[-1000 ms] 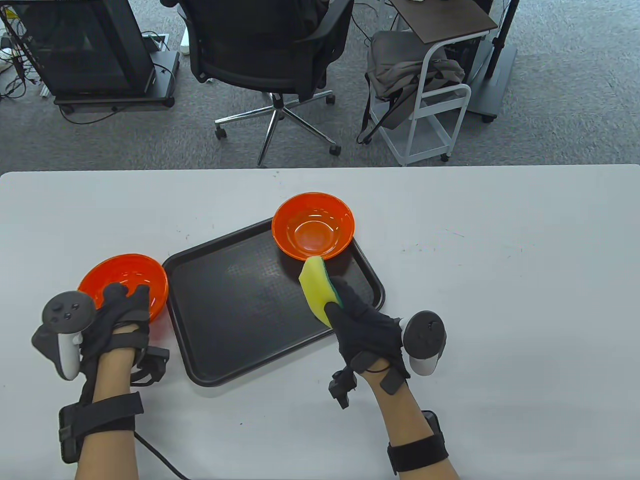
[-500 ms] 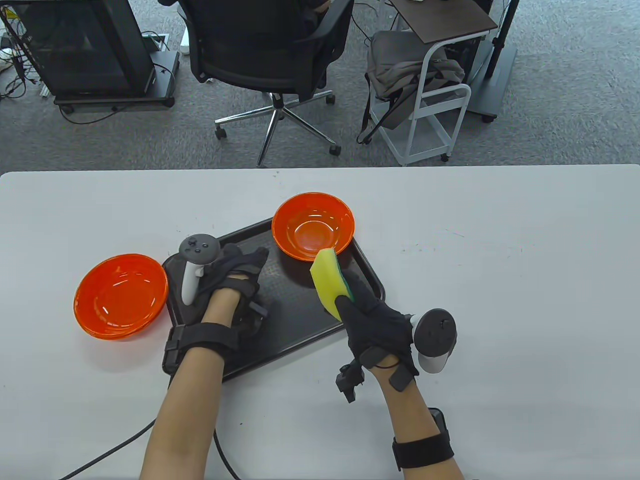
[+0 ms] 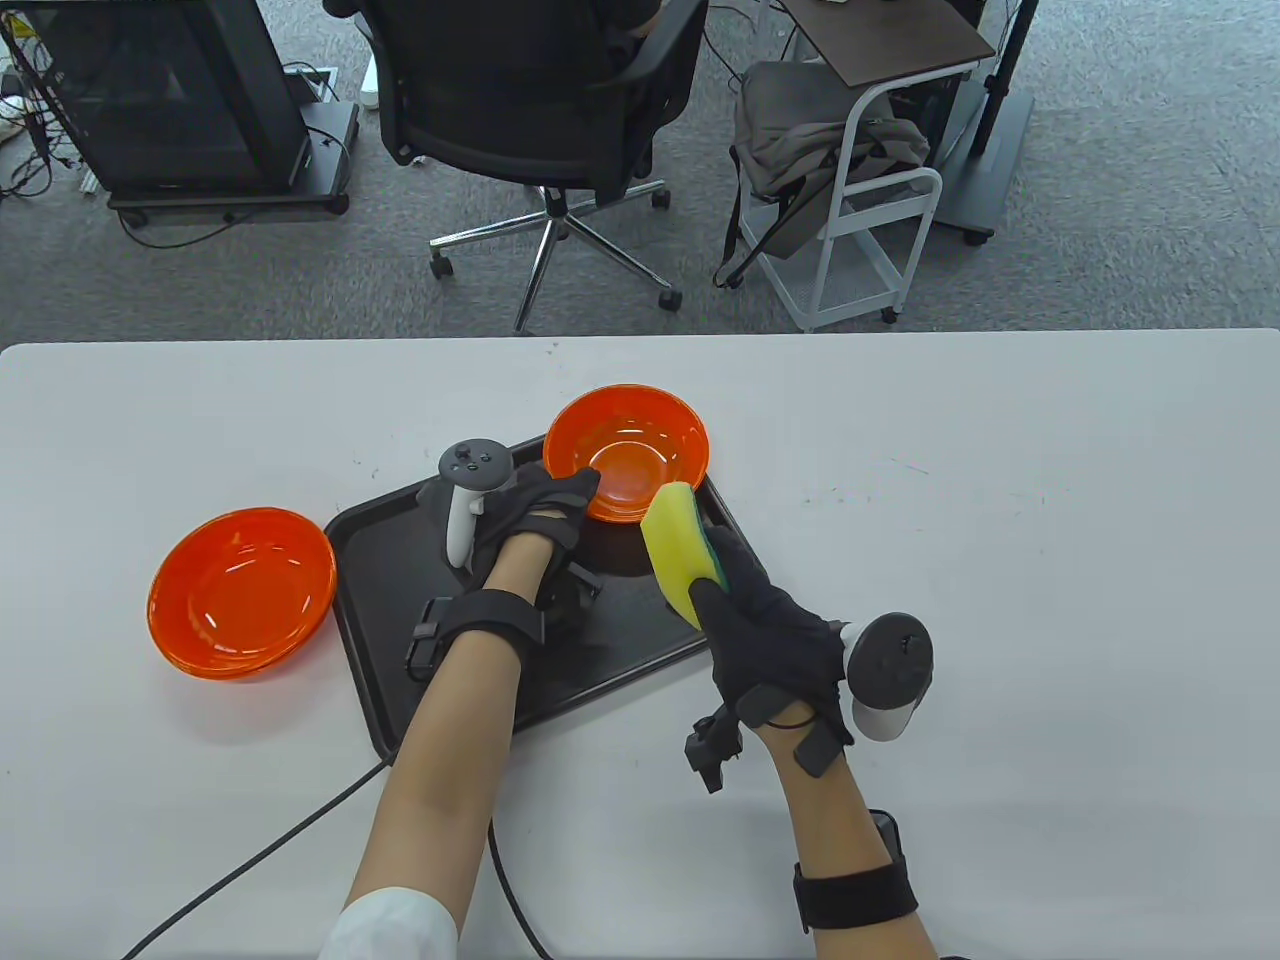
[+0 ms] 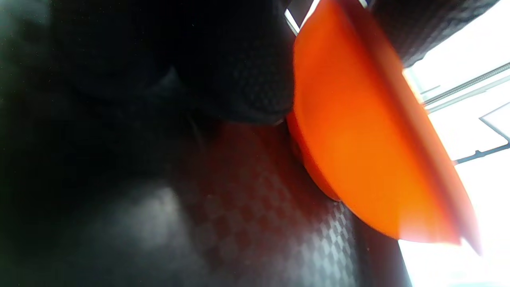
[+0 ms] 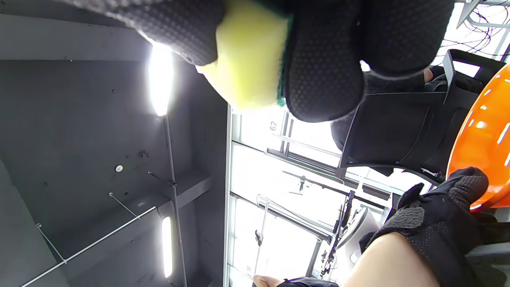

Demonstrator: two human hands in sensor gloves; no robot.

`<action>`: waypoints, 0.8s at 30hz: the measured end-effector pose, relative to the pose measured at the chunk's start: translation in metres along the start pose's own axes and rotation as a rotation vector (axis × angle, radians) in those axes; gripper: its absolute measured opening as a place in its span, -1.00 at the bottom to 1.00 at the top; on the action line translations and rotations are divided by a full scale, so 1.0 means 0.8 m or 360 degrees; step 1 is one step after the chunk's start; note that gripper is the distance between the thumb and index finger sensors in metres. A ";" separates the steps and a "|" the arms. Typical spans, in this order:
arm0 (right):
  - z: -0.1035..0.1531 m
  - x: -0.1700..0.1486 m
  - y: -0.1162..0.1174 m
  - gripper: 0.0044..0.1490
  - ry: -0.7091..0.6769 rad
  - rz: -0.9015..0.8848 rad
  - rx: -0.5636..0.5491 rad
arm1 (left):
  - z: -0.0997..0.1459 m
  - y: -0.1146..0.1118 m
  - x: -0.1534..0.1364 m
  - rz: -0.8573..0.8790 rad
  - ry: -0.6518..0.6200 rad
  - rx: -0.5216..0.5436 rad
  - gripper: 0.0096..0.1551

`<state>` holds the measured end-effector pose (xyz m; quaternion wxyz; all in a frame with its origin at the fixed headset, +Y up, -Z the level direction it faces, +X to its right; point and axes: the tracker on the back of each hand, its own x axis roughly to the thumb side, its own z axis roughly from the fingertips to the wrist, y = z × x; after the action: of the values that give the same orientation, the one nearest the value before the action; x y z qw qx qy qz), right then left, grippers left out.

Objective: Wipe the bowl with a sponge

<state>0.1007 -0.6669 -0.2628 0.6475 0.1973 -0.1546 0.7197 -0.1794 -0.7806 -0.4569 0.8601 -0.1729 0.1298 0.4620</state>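
Your left hand [image 3: 535, 510] has its fingers at the near rim of the bowl [image 3: 640, 450], which sits on the tray's [image 3: 400, 560] far corner; whether they grip the rim I cannot tell. Your right hand [image 3: 770, 640] pinches the sponge [image 3: 678, 545], just short of the rim. Steady the bowl first, then press the sponge's flat face inside.

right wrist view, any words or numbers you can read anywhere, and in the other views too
"62": small dark digits, lying sideways, on a pale panel in the background of the right wrist view.
Table view: no readable text.
Left wrist view: none; only the orange bowl and black tray show.
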 end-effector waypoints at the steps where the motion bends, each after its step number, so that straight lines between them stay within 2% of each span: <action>1: 0.000 0.000 -0.001 -0.36 0.0001 0.0004 -0.0002 | -0.001 -0.001 -0.001 0.0020 0.0000 0.0014 -0.02; 7: 0.000 0.001 -0.002 -0.36 -0.0004 0.0020 -0.0009 | -0.005 -0.006 -0.009 0.0252 -0.0045 0.0004 -0.22; 13: 0.000 0.002 -0.002 -0.36 -0.0006 0.0046 0.0009 | 0.001 -0.002 -0.010 0.0246 -0.0133 -0.0003 -0.27; 18: 0.000 0.002 -0.002 -0.36 -0.0026 0.0100 0.0021 | 0.025 0.005 -0.013 0.0316 -0.0235 0.0018 -0.29; 24: 0.001 0.006 0.002 -0.36 -0.0053 0.0134 0.0046 | 0.073 0.030 -0.017 0.0181 -0.0364 0.0019 -0.31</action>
<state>0.0989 -0.6634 -0.2601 0.6112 0.2118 -0.1630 0.7450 -0.2029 -0.7537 -0.4027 0.8428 -0.1063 0.0432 0.5258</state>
